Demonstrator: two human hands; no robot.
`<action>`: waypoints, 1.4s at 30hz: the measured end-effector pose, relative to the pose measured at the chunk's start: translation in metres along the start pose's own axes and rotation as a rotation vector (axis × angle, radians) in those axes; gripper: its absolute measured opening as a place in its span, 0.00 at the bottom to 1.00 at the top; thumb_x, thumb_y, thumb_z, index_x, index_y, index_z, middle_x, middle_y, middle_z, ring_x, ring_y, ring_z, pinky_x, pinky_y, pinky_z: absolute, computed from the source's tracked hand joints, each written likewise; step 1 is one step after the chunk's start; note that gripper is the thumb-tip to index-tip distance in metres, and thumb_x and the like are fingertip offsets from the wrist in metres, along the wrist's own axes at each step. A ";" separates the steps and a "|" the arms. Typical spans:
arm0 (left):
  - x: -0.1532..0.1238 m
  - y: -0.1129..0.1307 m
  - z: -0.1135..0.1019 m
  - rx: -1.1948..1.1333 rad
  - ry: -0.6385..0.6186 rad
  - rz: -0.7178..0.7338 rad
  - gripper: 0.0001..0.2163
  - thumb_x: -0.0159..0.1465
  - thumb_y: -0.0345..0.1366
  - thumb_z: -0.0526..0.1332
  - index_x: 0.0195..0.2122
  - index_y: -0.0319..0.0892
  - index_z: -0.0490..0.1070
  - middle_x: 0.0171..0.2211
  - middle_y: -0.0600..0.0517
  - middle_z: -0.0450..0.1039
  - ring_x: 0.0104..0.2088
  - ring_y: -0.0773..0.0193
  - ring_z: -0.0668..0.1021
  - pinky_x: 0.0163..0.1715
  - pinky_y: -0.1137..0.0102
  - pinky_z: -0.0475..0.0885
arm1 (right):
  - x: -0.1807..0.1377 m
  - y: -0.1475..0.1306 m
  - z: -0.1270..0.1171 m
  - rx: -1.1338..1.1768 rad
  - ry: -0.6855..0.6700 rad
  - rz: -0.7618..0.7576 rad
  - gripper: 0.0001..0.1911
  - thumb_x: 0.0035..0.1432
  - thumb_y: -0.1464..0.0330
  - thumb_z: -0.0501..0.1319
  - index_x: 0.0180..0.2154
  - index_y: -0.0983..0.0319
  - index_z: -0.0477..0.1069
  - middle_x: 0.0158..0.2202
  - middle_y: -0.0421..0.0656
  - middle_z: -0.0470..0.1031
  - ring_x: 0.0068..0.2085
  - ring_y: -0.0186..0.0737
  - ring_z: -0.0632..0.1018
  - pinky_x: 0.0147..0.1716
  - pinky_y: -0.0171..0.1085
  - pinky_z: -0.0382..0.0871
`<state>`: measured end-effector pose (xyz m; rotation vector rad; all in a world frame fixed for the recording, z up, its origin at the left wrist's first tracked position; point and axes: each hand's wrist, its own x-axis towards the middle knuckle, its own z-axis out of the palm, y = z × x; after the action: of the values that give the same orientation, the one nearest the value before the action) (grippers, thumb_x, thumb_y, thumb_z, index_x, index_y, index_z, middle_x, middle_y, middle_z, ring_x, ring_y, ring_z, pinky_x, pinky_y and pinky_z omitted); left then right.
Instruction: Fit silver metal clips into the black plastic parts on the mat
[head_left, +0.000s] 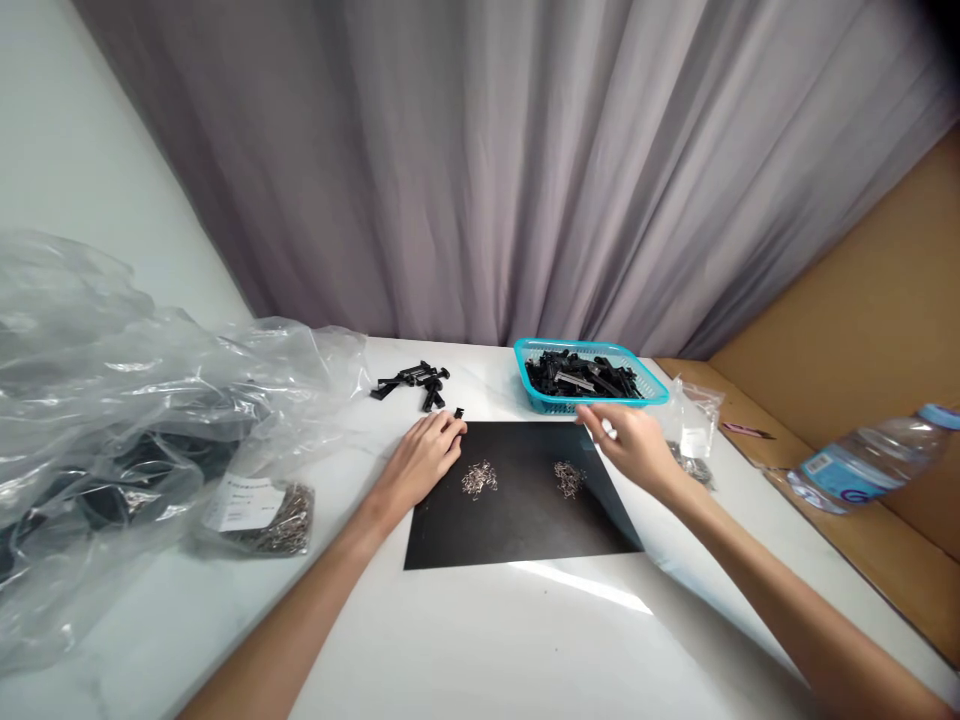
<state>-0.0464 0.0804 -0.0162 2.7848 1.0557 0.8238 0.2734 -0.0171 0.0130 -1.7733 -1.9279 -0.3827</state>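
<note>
My left hand (421,455) rests at the top left corner of a black mat (517,515), fingers together, its tips touching a small black clip (458,412). My right hand (630,440) hovers at the mat's top right corner, just in front of a turquoise basket (551,403) full of black clips; its fingers are curled and what they hold, if anything, is hidden. Two small heaps of metal springs (480,478) lie on the mat, the second heap (569,477) nearer my right hand. A loose pile of black clips (412,382) lies behind my left hand.
A large crumpled clear plastic bag (112,400) covers the left of the white table, with a small bag of metal parts (274,515) in front of it. Another small clear bag (694,425) lies right of the basket. A water bottle (870,462) lies by a cardboard wall (862,330).
</note>
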 end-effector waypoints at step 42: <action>0.004 0.087 -0.013 -1.280 -0.261 -0.580 0.16 0.65 0.47 0.68 0.43 0.40 0.71 0.50 0.44 0.79 0.51 0.53 0.81 0.49 0.61 0.80 | -0.040 -0.055 0.013 0.938 -0.069 0.099 0.11 0.66 0.65 0.65 0.50 0.58 0.76 0.35 0.41 0.82 0.28 0.35 0.74 0.30 0.36 0.69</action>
<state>0.0023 0.0142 0.0166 1.3721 0.7648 0.6494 0.2185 -0.0510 -0.0128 -1.2267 -1.6217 0.5515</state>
